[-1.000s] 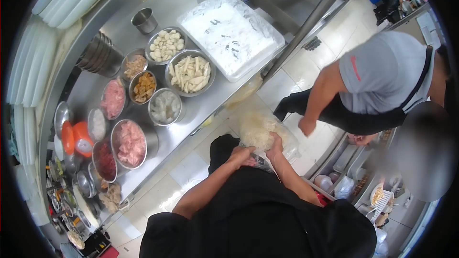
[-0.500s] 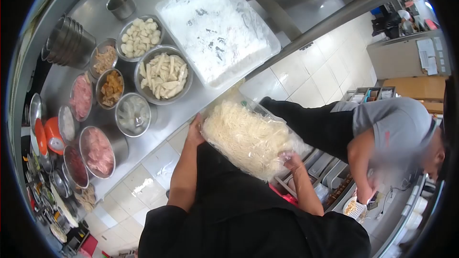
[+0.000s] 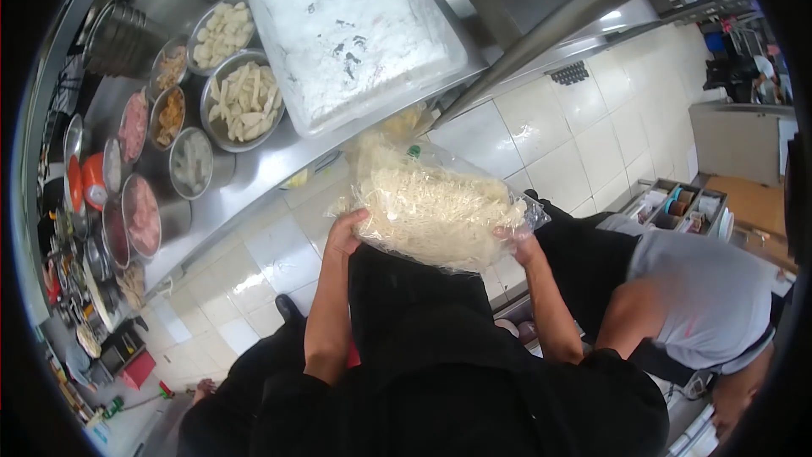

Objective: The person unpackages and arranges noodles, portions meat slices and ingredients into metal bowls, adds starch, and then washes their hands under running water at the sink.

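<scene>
A large clear plastic bag of thin pale dry noodles [image 3: 436, 207] is held between my two hands, in front of my body and off the counter. My left hand [image 3: 347, 233] grips its left end, fingers partly hidden under the plastic. At the right end my right hand [image 3: 518, 244] is closed on the bag, the thumb side showing. Just beyond the bag, on the counter's edge, sits a translucent tray [image 3: 309, 129] of white powder.
On the steel counter [image 3: 254, 165] stand bowls of pale strips [image 3: 245, 106], white round pieces [image 3: 223, 34] and pink meat [image 3: 145, 218]. Stacked steel cups [image 3: 123, 38] stand behind. A co-worker in a grey shirt [image 3: 702, 292] bends close by on the right, beside open drawers [image 3: 677, 203].
The bag and both hands sit slightly higher in view, with the bag tilted flatter. My view has shifted, and the counter appears further left. Another person's dark-clothed leg now shows at lower left.
</scene>
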The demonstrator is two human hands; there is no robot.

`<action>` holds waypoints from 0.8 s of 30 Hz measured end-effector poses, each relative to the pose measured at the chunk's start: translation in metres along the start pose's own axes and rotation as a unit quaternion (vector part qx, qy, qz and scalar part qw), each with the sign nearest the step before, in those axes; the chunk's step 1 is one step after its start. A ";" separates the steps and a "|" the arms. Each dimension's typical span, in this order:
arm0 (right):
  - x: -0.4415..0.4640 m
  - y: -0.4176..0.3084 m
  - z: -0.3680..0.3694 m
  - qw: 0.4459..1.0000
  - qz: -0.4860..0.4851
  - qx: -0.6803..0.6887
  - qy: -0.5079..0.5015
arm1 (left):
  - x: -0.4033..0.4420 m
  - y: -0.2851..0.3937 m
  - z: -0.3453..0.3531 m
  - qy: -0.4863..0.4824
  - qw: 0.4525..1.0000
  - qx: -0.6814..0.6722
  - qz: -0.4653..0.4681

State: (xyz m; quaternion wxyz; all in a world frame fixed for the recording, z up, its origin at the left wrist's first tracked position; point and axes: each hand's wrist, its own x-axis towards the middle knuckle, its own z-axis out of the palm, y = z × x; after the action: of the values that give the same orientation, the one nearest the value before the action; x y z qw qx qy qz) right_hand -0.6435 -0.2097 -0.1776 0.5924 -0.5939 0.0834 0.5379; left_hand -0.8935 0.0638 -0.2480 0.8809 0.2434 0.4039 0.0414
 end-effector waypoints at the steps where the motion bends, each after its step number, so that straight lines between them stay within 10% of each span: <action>1: 0.002 0.001 0.001 0.999 -0.030 -0.013 0.019 | -0.004 -0.008 0.001 0.011 1.000 -0.029 0.004; 5: 0.012 0.020 -0.014 0.992 -0.003 -0.119 0.029 | -0.016 -0.031 -0.004 0.018 0.996 -0.091 -0.015; 11: 0.019 0.048 -0.032 0.980 0.178 0.089 -0.025 | -0.026 -0.045 -0.030 0.049 0.984 -0.170 0.026; 24: 0.019 0.066 0.029 0.981 0.135 0.084 -0.107 | -0.017 -0.048 -0.129 0.115 0.983 -0.117 0.078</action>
State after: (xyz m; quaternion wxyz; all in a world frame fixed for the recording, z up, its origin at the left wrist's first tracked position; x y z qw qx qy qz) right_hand -0.7000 -0.1946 -0.2242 0.5680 -0.4640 0.1439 0.6643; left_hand -1.0051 0.0682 -0.3295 0.8448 0.1630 0.4750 0.1845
